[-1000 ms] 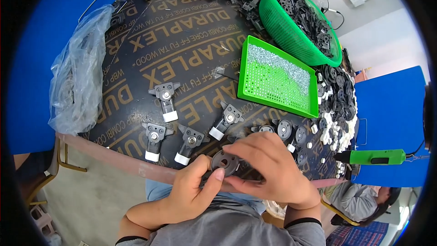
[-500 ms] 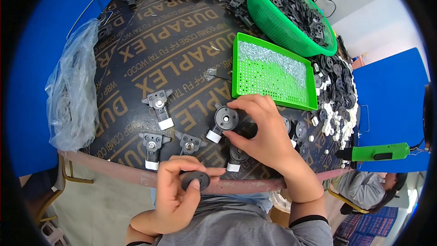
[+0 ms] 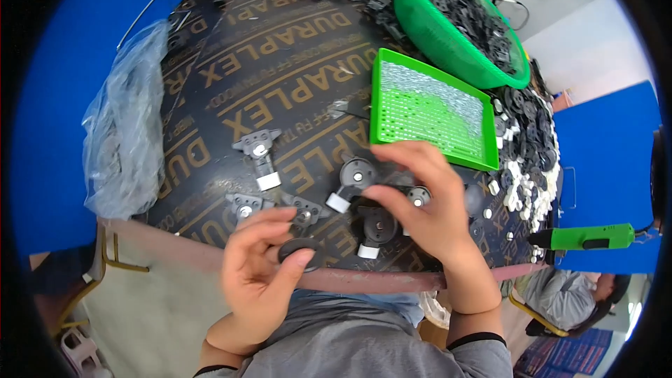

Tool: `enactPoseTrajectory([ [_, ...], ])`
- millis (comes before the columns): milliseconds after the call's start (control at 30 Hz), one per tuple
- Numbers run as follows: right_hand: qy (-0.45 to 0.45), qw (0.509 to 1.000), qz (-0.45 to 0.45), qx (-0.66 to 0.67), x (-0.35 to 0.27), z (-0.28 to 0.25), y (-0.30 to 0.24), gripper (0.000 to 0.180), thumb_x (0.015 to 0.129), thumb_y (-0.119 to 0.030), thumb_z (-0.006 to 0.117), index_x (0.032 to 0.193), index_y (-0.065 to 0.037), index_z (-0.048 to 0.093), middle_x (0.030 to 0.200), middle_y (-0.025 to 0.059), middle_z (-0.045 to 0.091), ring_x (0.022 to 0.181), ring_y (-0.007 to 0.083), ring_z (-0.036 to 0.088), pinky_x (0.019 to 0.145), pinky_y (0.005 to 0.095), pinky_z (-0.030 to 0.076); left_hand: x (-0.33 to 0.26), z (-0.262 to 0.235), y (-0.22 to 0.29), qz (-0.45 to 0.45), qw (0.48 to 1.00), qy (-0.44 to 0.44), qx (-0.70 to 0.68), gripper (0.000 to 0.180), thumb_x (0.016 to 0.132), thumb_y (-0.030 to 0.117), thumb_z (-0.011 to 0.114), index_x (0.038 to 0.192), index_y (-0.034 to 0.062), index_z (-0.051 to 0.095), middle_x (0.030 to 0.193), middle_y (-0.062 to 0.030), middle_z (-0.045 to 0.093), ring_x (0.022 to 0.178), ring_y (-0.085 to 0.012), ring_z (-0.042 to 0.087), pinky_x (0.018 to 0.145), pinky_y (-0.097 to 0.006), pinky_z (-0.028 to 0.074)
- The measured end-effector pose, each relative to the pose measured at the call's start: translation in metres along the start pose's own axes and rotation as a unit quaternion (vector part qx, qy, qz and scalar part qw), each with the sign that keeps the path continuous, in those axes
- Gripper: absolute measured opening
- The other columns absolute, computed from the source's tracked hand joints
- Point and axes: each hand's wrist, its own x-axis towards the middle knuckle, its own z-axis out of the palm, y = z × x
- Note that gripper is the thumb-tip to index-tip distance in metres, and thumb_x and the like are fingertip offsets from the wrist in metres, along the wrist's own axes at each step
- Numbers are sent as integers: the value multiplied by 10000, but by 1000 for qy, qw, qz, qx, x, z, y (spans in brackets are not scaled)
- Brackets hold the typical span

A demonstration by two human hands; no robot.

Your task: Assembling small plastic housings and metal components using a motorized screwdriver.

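My left hand (image 3: 260, 273), at the table's near edge, pinches a flat black plastic disc (image 3: 298, 246) between thumb and fingers. My right hand (image 3: 437, 213) is open, thumb and fingers apart, just right of a black bracket topped with a round disc and a white end block (image 3: 356, 173). Below that one lies a similar disc-topped bracket (image 3: 378, 227). A grey disc (image 3: 418, 197) shows in the gap of my right hand. Farther left lies a winged black bracket without a disc (image 3: 260, 148); two more such brackets (image 3: 305, 213) are partly behind my left fingers.
A green perforated tray (image 3: 378, 108) of small metal pieces stands beyond my right hand. Behind it is a green basket (image 3: 437, 45) of black parts. Black discs and white pieces (image 3: 521, 182) are heaped at right, near a green power screwdriver (image 3: 591, 236). A plastic bag (image 3: 126, 126) lies left.
My right hand has drawn back to the right from the disc-topped bracket. My left fingers have spread somewhat around the black disc. The whole view has shifted slightly.
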Motion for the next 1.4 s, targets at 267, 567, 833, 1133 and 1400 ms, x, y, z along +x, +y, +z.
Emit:
enactPoseTrajectory([
  [267, -133, 966, 30, 219, -21, 9, -30, 54, 836, -39, 718, 888, -25, 712, 810, 46, 669, 663, 109, 547, 582, 237, 395, 1, 14, -4, 37, 997, -59, -27, 478, 822, -145, 669, 1230, -12, 458, 1278, -132, 425, 1060, -184, 592, 891, -308, 539],
  [567, -92, 976, 18, 196, -33, 20, -24, 78, 802, -12, 737, 858, -16, 683, 818, 60, 654, 674, 127, 539, 601, 250, 407, -17, 16, -1, -85, 994, -9, -68, 493, 849, -145, 605, 1256, 11, 375, 1110, -129, 553, 1039, -156, 587, 865, -271, 524],
  [833, -133, 960, -245, 25, -29, 15, -32, 501, 682, -157, 830, 1150, -66, 679, 1107, 45, 629, 903, 206, 591, 751, 296, 464, -15, -7, 14, -88, 988, -93, 86, 480, 838, -108, 648, 1249, 15, 433, 1055, -98, 586, 999, -160, 624, 846, -264, 520],
  [1133, -85, 959, -268, -39, -27, 31, -34, 578, 680, -156, 831, 1216, -50, 643, 1094, 64, 642, 920, 219, 602, 726, 326, 440, -10, -14, 22, 179, 884, 9, 431, 594, 756, 66, 800, 1256, 19, 483, 1220, -174, 511, 1155, -331, 534, 940, -450, 456],
  [1400, -72, 980, -171, -78, -15, 49, -23, 579, 692, -202, 825, 1206, -41, 614, 1160, 83, 621, 1076, 294, 547, 887, 411, 395, -6, -21, 18, 114, 770, 16, 627, 337, 753, 328, 804, 992, 118, 692, 1529, -253, 287, 1405, -581, 79, 1074, -705, 80],
])
